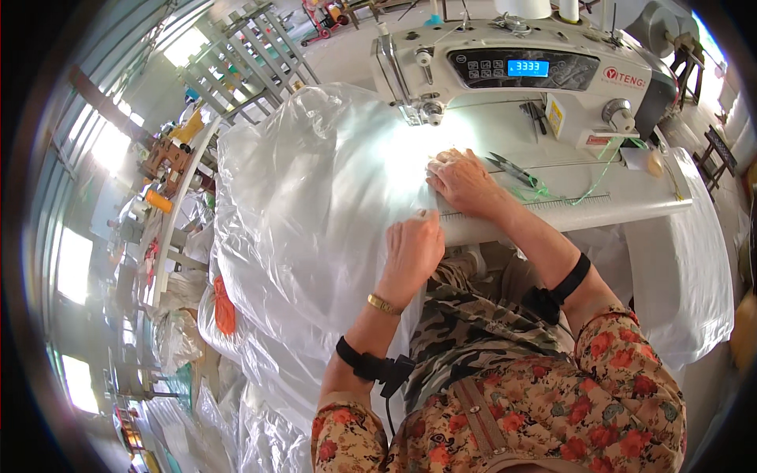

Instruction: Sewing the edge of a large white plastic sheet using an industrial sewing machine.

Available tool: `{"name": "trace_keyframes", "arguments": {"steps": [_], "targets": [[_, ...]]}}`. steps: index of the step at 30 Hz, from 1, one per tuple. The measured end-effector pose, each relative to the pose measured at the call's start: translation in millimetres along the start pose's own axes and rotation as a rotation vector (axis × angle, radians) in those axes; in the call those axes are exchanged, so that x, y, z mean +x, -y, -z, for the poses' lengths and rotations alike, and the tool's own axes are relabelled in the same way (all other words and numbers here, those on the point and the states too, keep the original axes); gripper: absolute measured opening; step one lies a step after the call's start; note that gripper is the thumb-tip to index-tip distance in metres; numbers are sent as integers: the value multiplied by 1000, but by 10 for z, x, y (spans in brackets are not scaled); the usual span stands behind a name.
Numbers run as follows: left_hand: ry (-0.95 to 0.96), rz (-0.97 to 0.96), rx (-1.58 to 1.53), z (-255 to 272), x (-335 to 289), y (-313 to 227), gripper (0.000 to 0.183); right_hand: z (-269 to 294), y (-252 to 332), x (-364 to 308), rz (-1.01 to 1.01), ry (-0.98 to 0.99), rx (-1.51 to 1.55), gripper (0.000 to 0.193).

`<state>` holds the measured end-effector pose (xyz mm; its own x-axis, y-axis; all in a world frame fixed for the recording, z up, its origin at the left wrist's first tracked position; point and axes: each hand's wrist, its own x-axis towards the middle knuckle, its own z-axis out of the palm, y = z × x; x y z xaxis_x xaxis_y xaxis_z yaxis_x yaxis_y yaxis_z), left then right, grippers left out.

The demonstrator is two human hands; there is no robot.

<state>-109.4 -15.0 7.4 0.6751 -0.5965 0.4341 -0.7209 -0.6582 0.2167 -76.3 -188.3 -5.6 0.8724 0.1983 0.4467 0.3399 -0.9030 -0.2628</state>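
A large translucent white plastic sheet is heaped over the left of the sewing table and hangs down beside my lap. My left hand is closed in a fist on the sheet's right edge, at the front of the table. Farther up, my right hand pinches the sheet with bent fingers, just in front of the needle area of a white sewing machine. Glare from the machine's lamp washes out the plastic there and hides the fingertips partly. Thread snips lie right of my right hand.
Green thread trails over the table near a ruler strip along its front edge. Small dark tools lie under the machine arm. White plastic hangs at the right. An orange bundle rests against the sheet.
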Motion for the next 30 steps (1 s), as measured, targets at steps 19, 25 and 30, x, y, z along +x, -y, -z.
{"name": "trace_keyframes", "arguments": {"steps": [19,25,30], "targets": [[-21,88,-60,-362,787,494,7,-7,41,51,-39,13,-61,22],[-43,166,75,-441,969,587,9,2,34,-1,-55,-48,-79,29],[-18,208,119,-507,1055,697,8,97,-67,-249,-60,-142,-272,33]]}}
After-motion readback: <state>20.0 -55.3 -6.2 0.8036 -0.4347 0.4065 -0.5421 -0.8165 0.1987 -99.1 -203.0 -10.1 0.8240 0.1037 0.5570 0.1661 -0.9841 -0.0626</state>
